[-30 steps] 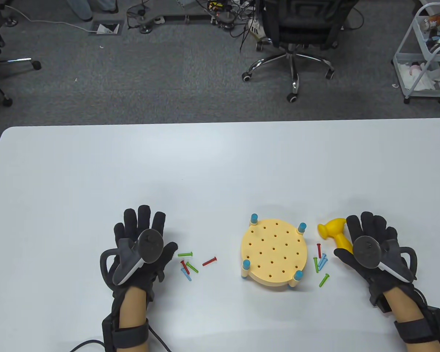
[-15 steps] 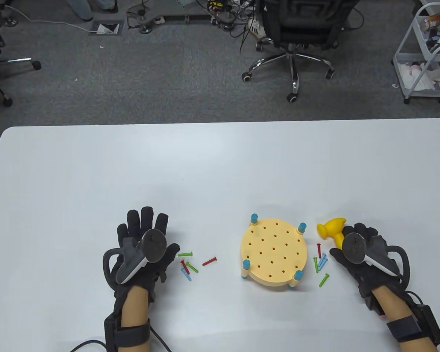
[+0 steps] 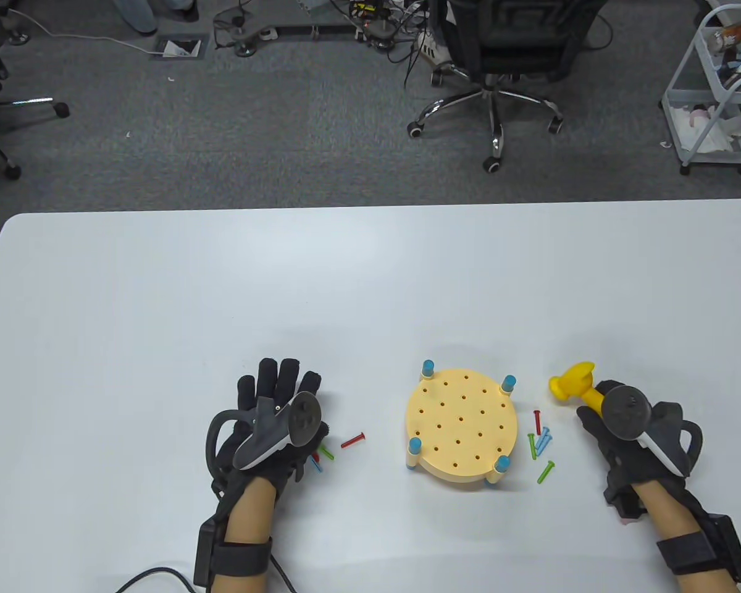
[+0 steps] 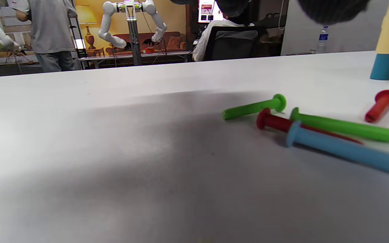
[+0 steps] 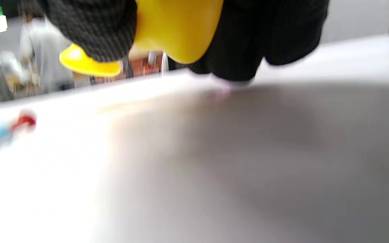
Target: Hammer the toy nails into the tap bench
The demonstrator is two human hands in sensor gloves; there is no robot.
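White counter [image 3: 370, 278] carries the round yellow tap bench [image 3: 461, 427] between my hands. My right hand [image 3: 630, 441] is clenched around the yellow hammer [image 3: 574, 384], handle running away from my wrist, head toward the bench's far side. My left hand [image 3: 272, 426] hovers flat, fingers spread, grasping nothing, over a cluster of toy nails [image 4: 302, 126]. One red nail [image 3: 352, 440] lies just right of it.

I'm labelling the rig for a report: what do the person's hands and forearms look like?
The left hand and the right hand both wear black knit gloves. A dark grey and white tracker with a round disc sits on each hand's back. Forearms are bare, with black wrist straps and black cables.
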